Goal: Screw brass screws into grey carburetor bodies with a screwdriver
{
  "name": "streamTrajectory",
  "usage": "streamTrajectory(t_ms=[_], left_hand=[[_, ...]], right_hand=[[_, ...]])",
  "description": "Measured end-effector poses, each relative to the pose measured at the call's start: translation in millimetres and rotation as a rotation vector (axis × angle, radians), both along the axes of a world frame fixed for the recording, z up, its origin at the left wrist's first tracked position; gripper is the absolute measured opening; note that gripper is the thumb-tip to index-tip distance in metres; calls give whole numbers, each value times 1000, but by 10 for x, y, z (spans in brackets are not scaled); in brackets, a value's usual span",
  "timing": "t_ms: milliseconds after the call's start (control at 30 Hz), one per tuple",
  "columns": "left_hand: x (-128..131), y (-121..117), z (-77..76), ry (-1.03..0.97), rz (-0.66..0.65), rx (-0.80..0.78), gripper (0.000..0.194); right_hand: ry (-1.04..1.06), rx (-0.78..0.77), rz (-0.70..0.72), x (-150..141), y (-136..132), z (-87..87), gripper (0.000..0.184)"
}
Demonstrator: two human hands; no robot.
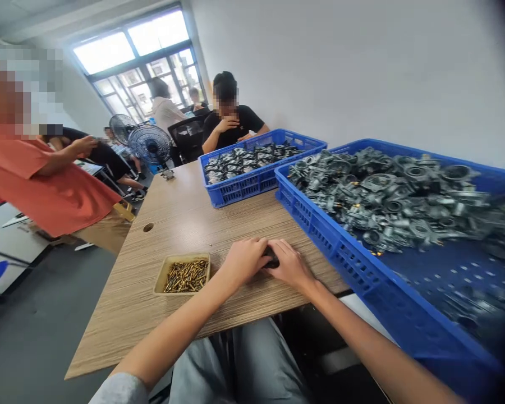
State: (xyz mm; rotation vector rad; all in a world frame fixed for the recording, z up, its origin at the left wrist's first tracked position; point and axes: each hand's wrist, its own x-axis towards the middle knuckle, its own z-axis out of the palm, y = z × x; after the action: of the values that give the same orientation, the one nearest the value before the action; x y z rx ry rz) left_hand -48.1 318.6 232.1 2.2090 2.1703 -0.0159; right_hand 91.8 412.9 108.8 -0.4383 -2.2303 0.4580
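Observation:
Over the front part of the wooden table, my left hand (247,259) and my right hand (289,262) are closed together around a small dark part (271,258). Fingers cover most of it, so its shape cannot be made out. Left of my forearm stands a cream plastic tub (160,276) of small brass-coloured pins (187,275). On my right, a big blue crate (332,247) holds a heap of grey metal castings (387,185).
Another blue crate (244,188) of metal parts sits further back, with a person (235,123) seated behind it. A person in an orange shirt (67,185) stands left of the table (180,219). Fans (150,145) stand beyond. One small metal piece (167,175) lies near the far edge.

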Motion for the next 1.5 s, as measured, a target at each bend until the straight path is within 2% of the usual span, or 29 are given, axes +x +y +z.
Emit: streamTrajectory(t_ms=[67, 200, 333, 500, 633, 767, 900, 1067, 1133, 1233, 1367, 1500], left_hand=[[36, -13, -29, 50, 21, -19, 19], [104, -29, -61, 105, -41, -5, 17], [170, -46, -43, 100, 33, 9, 18], [225, -56, -46, 122, 3, 14, 18], [248, -45, -66, 106, 113, -18, 19], [261, -45, -67, 103, 32, 22, 19], [274, -44, -66, 108, 107, 26, 21], [272, -40, -62, 118, 44, 30, 20], [270, -33, -58, 107, 70, 41, 21], [267, -14, -50, 105, 104, -21, 20], [258, 8, -29, 128, 32, -17, 19], [250, 16, -3, 136, 77, -60, 21]], right_hand=[[0, 23, -4, -5, 15, -49, 41], [27, 52, -4, -22, 46, -123, 34], [44, 90, 4, -27, 55, -133, 30], [58, 87, 6, -27, 44, -124, 30], [40, 84, 27, -22, 37, -115, 38], [48, 86, 9, -21, 35, -124, 36], [33, 69, 17, -19, 30, -124, 35], [57, 63, 3, -28, 34, -126, 35], [54, 59, -5, -33, 34, -122, 34], [34, 58, 9, -30, 23, -96, 39], [17, 58, -13, -20, 1, -40, 41], [21, 59, -16, -13, -13, -8, 49]])
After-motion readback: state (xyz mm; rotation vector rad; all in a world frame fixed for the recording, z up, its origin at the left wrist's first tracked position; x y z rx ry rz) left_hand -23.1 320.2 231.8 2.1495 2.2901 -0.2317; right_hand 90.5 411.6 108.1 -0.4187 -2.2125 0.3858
